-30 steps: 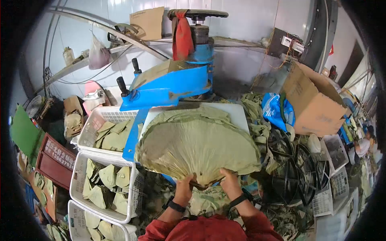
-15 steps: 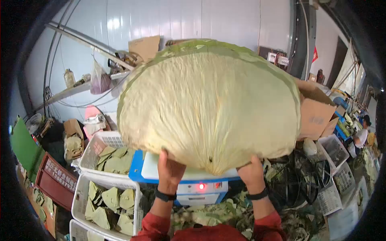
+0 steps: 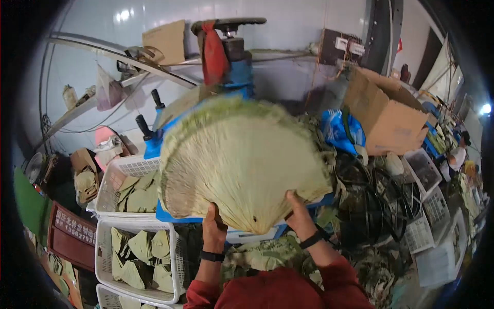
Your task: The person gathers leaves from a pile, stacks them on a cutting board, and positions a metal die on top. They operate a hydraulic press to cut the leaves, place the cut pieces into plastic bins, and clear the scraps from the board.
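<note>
A big fan-shaped stack of dried lotus leaves (image 3: 252,165), pale green with ribs fanning out from its pointed near end, spreads in front of me. At its lower left edge my left hand (image 3: 214,229) grips it, thumb on top and fingers underneath. My right hand (image 3: 300,216) pinches the lower right edge in the same way. The stack overlaps a blue machine (image 3: 241,74) with a black wheel on top, hiding most of its bed. Only strips of the blue frame show around the leaves.
White crates (image 3: 136,288) of cut leaf pieces stand at the left, beside a dark red sign (image 3: 72,234). Leaf scraps (image 3: 373,273) cover the floor. To the right are a cardboard box (image 3: 383,116), a blue bag (image 3: 343,131) and black hoops (image 3: 360,206). A person (image 3: 455,157) is at far right.
The leaf stack has come down and tilted flatter over the machine, still in both hands. The machine's wheel, red cloth and black handles now show behind it.
</note>
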The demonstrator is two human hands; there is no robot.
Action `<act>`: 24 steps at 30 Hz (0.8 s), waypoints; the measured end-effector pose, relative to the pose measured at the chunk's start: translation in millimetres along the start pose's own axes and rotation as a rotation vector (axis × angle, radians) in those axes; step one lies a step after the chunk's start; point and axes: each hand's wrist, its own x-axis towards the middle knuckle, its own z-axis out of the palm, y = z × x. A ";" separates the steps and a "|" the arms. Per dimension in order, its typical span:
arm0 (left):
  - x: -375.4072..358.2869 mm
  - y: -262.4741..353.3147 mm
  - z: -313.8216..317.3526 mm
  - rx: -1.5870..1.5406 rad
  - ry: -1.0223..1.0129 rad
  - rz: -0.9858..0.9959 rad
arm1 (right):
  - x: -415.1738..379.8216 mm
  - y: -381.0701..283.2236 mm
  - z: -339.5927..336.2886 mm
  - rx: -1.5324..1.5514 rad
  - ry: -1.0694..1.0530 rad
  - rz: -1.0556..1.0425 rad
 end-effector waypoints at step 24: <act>103.7 20.1 -99.3 0.680 0.096 0.058 | -116.9 -127.3 -516.4 -1.811 1.017 0.024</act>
